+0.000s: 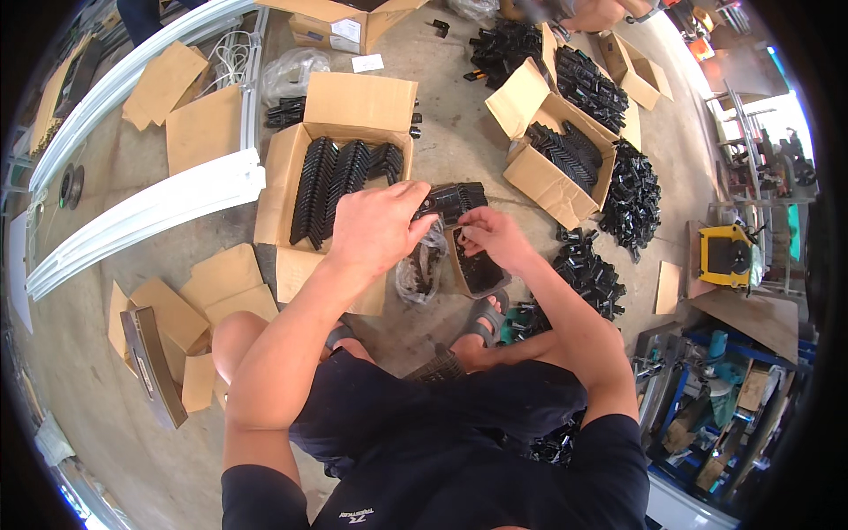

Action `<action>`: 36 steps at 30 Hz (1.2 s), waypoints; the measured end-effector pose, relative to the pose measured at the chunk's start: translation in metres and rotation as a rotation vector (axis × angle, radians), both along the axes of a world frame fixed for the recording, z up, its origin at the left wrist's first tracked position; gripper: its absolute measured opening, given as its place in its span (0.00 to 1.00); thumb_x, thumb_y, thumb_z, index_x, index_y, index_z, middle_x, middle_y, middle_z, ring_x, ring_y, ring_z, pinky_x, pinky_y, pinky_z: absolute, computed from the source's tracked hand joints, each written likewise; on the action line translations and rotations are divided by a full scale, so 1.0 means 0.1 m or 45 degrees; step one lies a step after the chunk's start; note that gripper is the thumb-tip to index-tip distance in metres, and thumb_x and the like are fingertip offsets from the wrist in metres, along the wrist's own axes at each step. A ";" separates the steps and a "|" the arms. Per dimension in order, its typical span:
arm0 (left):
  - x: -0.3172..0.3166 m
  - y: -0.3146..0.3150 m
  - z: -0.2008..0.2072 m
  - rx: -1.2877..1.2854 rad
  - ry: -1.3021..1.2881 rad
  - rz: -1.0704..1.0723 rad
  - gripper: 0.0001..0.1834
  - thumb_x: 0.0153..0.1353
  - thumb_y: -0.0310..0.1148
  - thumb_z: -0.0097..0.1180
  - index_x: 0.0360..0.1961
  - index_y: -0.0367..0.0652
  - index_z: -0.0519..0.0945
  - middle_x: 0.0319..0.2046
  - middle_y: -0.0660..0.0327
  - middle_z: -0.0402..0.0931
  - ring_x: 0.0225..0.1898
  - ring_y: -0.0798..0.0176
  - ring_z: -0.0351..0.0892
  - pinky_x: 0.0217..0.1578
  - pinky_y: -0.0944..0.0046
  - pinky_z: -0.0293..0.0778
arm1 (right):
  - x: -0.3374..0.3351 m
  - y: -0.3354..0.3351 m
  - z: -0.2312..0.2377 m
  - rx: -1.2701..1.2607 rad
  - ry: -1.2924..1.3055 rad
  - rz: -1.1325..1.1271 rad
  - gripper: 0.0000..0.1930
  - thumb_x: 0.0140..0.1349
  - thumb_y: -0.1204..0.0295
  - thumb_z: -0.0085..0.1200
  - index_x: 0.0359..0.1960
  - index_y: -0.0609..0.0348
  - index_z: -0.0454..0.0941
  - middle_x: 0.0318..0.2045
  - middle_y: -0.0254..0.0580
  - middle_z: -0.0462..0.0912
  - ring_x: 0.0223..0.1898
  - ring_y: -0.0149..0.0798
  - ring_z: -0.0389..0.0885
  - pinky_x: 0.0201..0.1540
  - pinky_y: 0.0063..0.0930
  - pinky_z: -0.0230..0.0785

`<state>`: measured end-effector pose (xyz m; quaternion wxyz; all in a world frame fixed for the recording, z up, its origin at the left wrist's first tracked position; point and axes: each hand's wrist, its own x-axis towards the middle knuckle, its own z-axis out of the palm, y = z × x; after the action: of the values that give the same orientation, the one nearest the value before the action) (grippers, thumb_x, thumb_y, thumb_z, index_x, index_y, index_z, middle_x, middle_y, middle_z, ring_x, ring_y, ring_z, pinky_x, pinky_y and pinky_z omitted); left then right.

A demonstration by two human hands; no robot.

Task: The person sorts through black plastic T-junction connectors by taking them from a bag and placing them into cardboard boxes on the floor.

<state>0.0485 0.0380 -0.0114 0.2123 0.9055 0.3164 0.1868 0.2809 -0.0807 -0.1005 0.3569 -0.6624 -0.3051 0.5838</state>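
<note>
My left hand is closed on a black part, mostly covered by my fingers. Against it sits a row of similar black parts; I cannot tell whether the hand holds these too. My right hand has its fingertips pinched together just beside that row, and whatever is between them is too small to make out. Below the right hand stands a small open carton with small dark pieces in it. A clear plastic bag of small dark pieces lies to its left.
An open cardboard box with rows of black parts stands ahead on the left, another box ahead on the right. Heaps of loose black parts lie at the right. White metal profiles and flattened cardboard lie left. Another person's hand shows at the top.
</note>
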 end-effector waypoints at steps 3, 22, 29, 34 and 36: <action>0.00 -0.05 0.01 0.122 -0.021 -0.016 0.19 0.54 0.43 0.69 0.45 0.47 0.83 0.38 0.63 0.85 0.33 0.55 0.86 0.32 0.58 0.81 | -0.12 -0.05 0.62 0.379 -0.097 -0.151 0.09 0.67 0.81 0.57 0.47 0.65 0.83 0.36 0.33 0.85 0.37 0.27 0.82 0.42 0.23 0.78; 0.03 -0.22 0.02 0.200 0.016 -0.003 0.19 0.49 0.42 0.72 0.40 0.46 0.83 0.33 0.65 0.84 0.31 0.58 0.85 0.29 0.60 0.80 | -0.57 0.13 0.81 1.430 -1.283 0.193 0.13 0.53 0.82 0.64 0.40 0.60 0.80 0.37 0.41 0.83 0.38 0.46 0.82 0.40 0.36 0.78; 0.03 -0.21 -0.01 0.169 0.027 -0.012 0.16 0.50 0.38 0.71 0.40 0.46 0.83 0.32 0.64 0.84 0.31 0.57 0.86 0.28 0.60 0.79 | -0.60 0.16 0.81 1.412 -1.408 0.321 0.17 0.45 0.82 0.61 0.41 0.62 0.80 0.39 0.43 0.81 0.40 0.47 0.80 0.44 0.35 0.77; 0.01 -0.21 -0.01 0.155 0.075 0.009 0.16 0.51 0.38 0.70 0.40 0.45 0.83 0.32 0.63 0.84 0.32 0.57 0.86 0.29 0.59 0.79 | -0.64 0.18 0.85 1.362 -1.435 0.351 0.16 0.46 0.81 0.60 0.40 0.62 0.80 0.37 0.42 0.79 0.39 0.46 0.78 0.43 0.35 0.76; 0.02 -0.21 -0.01 0.157 0.091 0.014 0.16 0.52 0.38 0.70 0.40 0.46 0.83 0.32 0.63 0.84 0.32 0.57 0.86 0.29 0.59 0.80 | -0.66 0.19 0.85 1.348 -1.448 0.347 0.16 0.46 0.81 0.60 0.40 0.62 0.80 0.36 0.42 0.79 0.39 0.46 0.78 0.43 0.35 0.75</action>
<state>0.0501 0.0174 -0.0121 0.1435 0.9212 0.3167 0.1747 0.2152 -0.0616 -0.0158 0.3394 -0.5582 -0.7566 -0.0289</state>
